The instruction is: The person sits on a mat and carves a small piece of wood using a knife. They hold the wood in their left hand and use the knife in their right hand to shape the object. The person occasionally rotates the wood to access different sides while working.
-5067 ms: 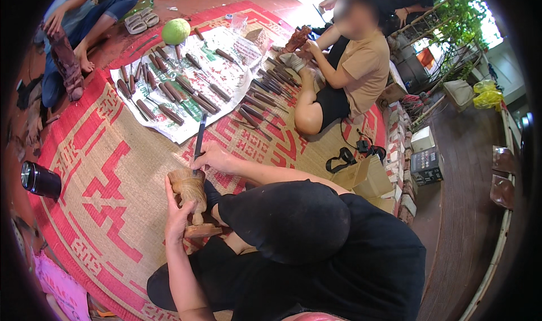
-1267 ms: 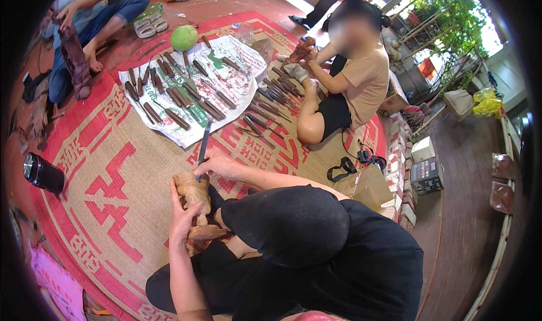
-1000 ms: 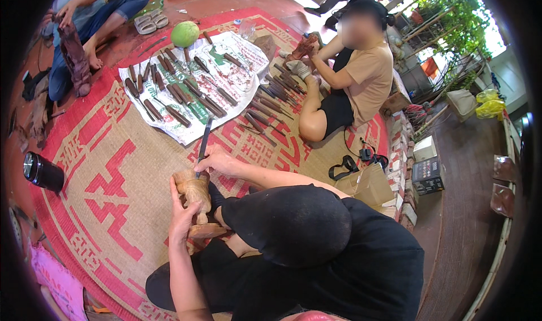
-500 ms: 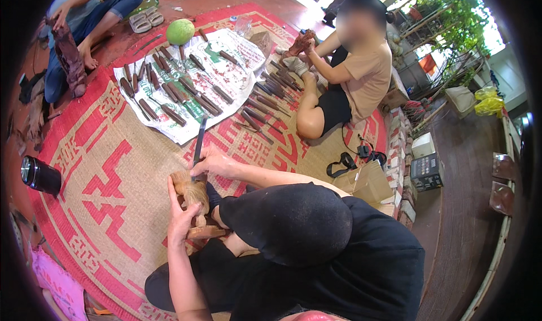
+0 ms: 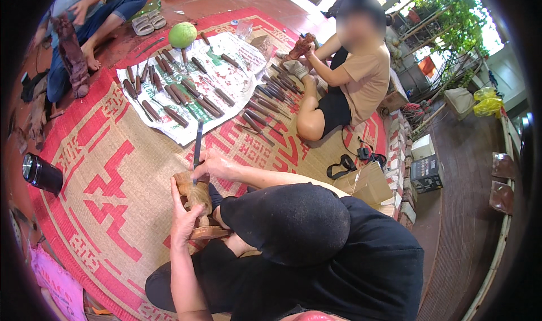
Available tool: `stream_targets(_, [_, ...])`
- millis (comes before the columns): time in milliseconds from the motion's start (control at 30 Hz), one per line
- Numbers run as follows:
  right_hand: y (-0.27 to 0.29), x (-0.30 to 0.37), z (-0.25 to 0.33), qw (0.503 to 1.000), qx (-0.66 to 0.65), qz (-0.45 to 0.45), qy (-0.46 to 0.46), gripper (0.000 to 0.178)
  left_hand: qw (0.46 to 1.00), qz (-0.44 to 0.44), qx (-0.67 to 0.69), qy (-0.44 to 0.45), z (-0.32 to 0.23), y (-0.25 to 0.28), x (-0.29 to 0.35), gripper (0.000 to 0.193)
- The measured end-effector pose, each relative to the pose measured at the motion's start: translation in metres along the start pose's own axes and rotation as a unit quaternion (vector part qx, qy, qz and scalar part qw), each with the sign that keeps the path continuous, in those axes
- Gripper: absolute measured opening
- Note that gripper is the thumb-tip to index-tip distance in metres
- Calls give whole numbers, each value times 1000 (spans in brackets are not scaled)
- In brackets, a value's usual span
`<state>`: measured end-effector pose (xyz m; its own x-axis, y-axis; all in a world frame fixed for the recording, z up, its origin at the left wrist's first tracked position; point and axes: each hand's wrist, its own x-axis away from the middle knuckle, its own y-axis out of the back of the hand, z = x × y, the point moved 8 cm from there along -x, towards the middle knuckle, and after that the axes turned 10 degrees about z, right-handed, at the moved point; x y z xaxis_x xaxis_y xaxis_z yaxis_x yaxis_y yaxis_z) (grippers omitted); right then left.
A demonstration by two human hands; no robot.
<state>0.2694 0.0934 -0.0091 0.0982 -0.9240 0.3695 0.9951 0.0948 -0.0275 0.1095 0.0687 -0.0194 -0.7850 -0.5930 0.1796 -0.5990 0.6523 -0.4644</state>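
Note:
Between my knees stands a light brown wood carving [image 5: 199, 194] with a flat base [image 5: 210, 232]. My left hand [image 5: 183, 218] is closed around its left side, thumb across the lower part and fingers up along the edge. In my right hand [image 5: 214, 165] is a slim, flat, dark metal tool [image 5: 198, 143], held low with the fingers close to the wood. Its lower end meets the carving's upper part, and its other end points up and away. I cannot make out whether it is a file or a chisel.
Several wooden-handled carving tools [image 5: 177, 115] lie on a white printed sheet [image 5: 237, 78], beside a green round fruit [image 5: 182, 35]. A black cup [image 5: 42, 174] is at left. A co-worker [image 5: 361, 67] sits across the mat, near a cardboard box [image 5: 364, 184]. Another person's legs show top left.
The tool and my right hand have shifted very slightly on the carving, which looks turned a little. Both hands keep their grips. The person at top left has moved a hand.

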Motion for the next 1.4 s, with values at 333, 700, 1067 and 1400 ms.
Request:
stream_targets(333, [2, 0, -1, 998, 63, -21, 11, 15, 999, 2, -44, -10, -3, -3, 0, 107])
stream_targets(700, [-8, 4, 13, 995, 101, 9, 11, 11, 996, 7, -82, -27, 5, 5, -1, 106])
stream_targets(1067, [0, 6, 9, 999, 33, -17, -4, 10, 998, 6, -61, 13, -4, 0, -1, 106])
stream_targets(1400, [-6, -9, -13, 999, 28, 33, 11, 11, 999, -4, -30, 16, 7, 17, 0, 104])
